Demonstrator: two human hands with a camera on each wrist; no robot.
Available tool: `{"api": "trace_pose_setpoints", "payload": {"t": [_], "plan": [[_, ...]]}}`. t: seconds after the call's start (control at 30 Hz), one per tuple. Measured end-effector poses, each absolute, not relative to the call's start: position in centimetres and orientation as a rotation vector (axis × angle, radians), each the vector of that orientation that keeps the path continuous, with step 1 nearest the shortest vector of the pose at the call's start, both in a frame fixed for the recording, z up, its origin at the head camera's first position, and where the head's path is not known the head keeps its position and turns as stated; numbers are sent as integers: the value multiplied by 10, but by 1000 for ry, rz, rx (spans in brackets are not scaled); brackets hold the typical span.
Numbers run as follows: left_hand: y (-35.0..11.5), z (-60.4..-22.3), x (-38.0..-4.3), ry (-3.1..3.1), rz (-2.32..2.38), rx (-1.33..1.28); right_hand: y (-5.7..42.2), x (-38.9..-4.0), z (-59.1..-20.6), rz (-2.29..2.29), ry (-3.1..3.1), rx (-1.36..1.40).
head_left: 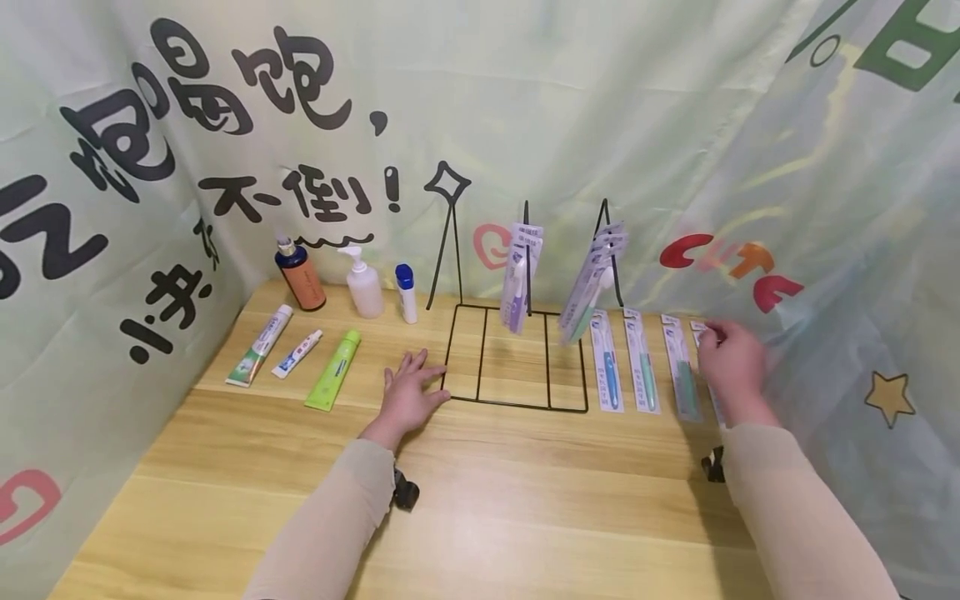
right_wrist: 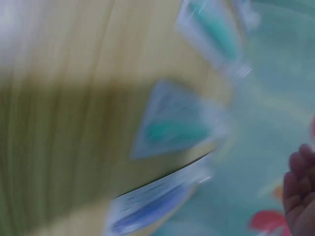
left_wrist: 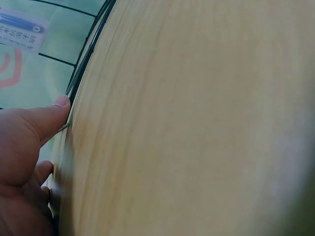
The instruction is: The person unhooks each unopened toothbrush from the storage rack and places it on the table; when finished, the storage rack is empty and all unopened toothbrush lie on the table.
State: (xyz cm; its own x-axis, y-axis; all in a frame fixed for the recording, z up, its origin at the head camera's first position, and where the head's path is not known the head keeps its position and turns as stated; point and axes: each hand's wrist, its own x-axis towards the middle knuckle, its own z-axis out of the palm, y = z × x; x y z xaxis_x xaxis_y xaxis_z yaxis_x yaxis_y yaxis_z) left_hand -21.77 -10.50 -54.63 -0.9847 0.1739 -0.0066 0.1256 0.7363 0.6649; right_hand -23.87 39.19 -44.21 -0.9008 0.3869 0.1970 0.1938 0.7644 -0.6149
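My left hand (head_left: 408, 396) rests with spread fingers at the left front corner of a black wire rack (head_left: 480, 401); in the left wrist view its thumb (left_wrist: 60, 101) touches the rack's wire. At the far right, my right hand (head_left: 733, 371) is over the upper end of the rightmost packaged toothbrush (head_left: 716, 400). The blurred right wrist view has the loosely curled fingers (right_wrist: 298, 189) apart from a blue-purple packaged toothbrush (right_wrist: 157, 204). Other packaged toothbrushes (head_left: 642, 367) lie in a row on the table. More packaged toothbrushes (head_left: 517, 287) hang on the rack's middle and right uprights.
Left of the rack lie three toothpaste tubes (head_left: 333, 371). Behind them stand an orange-labelled bottle (head_left: 302, 279), a white pump bottle (head_left: 364, 287) and a blue-capped white bottle (head_left: 406, 296). A printed curtain (head_left: 600, 100) encloses the wooden table (head_left: 487, 500) at the back and sides.
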Motion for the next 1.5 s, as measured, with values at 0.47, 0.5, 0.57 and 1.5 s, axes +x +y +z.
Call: {"api": "trace_pose_setpoints", "payload": {"t": [0.47,0.5,0.57,1.5], "plan": [[-109,-544,-220,2856,1090,242,220,-197,-429,1090,-1918,698],[-109,-544,-220,2855,1087,240,209,-197,-429,1138,-1941,689],[-109,-544,-219,2864,1087,245,187,-200,-431,1240,-1984,638],[-104,-542,-214,2858,1118,252,118,-256,-438,1718,-1997,-19]]}}
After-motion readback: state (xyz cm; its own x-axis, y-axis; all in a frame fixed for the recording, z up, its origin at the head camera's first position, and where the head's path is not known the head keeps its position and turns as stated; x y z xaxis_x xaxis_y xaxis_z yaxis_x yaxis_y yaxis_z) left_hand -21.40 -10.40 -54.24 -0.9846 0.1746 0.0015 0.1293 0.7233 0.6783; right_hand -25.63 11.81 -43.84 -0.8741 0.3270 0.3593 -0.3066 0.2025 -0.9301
